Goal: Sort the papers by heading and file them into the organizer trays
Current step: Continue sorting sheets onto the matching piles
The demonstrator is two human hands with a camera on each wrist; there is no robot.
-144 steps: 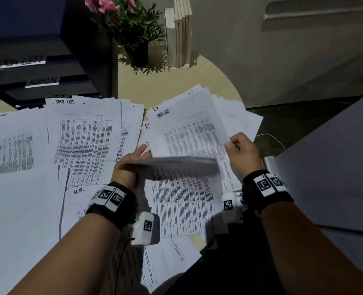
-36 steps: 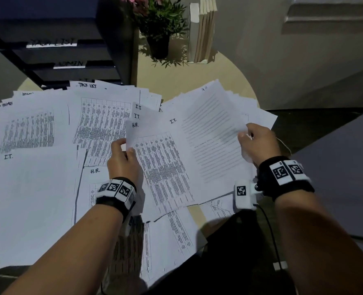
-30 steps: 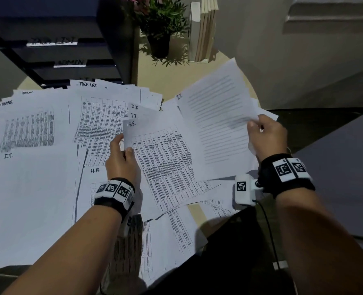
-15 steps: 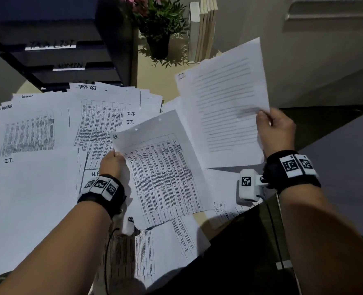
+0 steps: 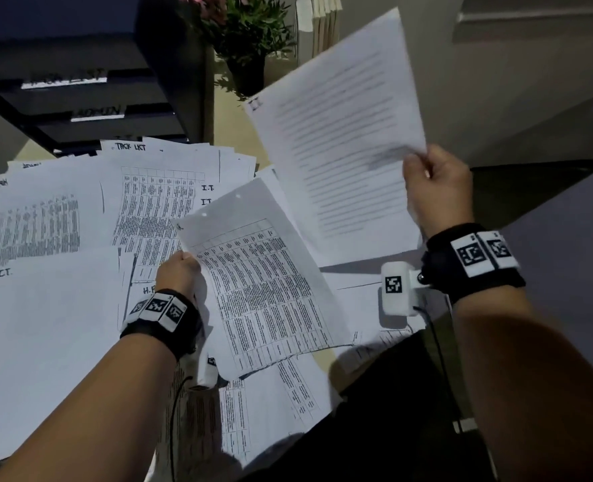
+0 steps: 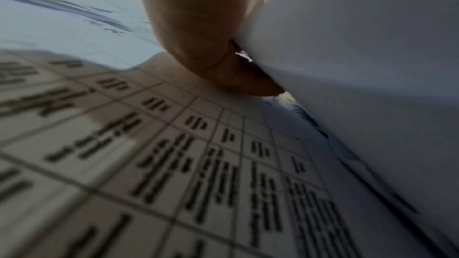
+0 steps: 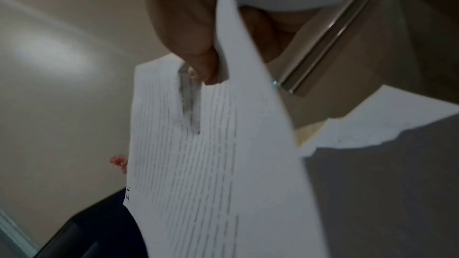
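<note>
Your desk [image 5: 232,133] was almost wholly covered by a spread of papers [image 5: 51,307], overlapping sheets with handwritten headings such as "I.T.", "H.R." and "Admin" at their top corners. At its far left stood the dark organizer trays [image 5: 90,99], two of them carrying white labels, with a potted plant [image 5: 250,40] and a few upright books [image 5: 323,26] beside them. Your right hand [image 5: 437,189] held a lined sheet [image 5: 340,140] headed "I.T." up off the desk, fingers [image 7: 198,54] pinching its right edge. Your left hand [image 5: 178,273] gripped the left edge of a table-printed sheet [image 5: 263,290] with two punched holes, fingers [image 6: 198,32] curled round it, the sheet tilted just above the spread
</note>
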